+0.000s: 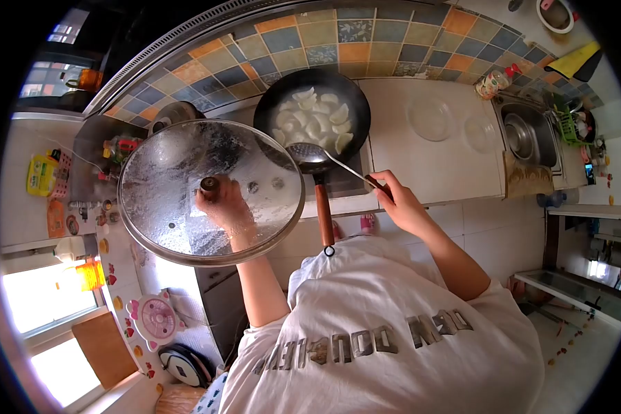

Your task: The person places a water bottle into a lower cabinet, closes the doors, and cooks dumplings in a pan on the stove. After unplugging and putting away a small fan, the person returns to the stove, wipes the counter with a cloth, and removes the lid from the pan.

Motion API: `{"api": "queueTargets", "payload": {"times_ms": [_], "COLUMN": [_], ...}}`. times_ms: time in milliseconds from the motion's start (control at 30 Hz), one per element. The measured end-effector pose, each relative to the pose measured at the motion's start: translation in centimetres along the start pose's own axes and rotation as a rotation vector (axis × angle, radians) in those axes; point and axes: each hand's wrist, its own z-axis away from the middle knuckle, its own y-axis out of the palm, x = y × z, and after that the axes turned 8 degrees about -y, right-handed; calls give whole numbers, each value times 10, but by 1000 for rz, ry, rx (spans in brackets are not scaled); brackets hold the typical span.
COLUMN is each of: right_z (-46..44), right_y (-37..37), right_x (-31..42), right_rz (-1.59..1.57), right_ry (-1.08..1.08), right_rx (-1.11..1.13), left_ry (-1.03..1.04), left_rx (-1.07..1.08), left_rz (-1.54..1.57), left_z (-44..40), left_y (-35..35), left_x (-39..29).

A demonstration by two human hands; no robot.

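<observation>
A dark wok (265,103) with a wooden handle (324,214) stands on the stove, holding several pale dumplings (316,124) in cloudy water. My right hand (399,200) is closed around the handle of a slotted skimmer (309,153). The skimmer's head rests over the wok's near edge, by the dumplings. To the left of the wok, my left hand (226,207) grips the dark knob of a large glass lid (159,186). That lid is tilted, wet with droplets, and covers part of the hand and stove from view.
On the white counter right of the wok sit a clear glass plate (431,117) and a smaller clear dish (479,134). Farther right is a sink (545,148) with a metal bowl (519,138). A seasoning bottle (493,84) stands by the tiled wall (386,34).
</observation>
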Motion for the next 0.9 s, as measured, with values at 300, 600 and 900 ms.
{"api": "queueTargets", "payload": {"times_ms": [300,600,900], "right_z": [-23,-52,-86], "right_y": [18,14,-4], "right_x": [-25,-54,-49], "right_rz": [181,221,161], "right_ry": [-27,-27,-25], "right_rx": [-21,-140,-183], "left_ry": [-30,-6,-20], "left_rx": [77,-13,89], "left_rz": [78,50,60], "left_z": [0,4,-4], "left_y": [-3,6,1], "left_x": [0,6,9]}}
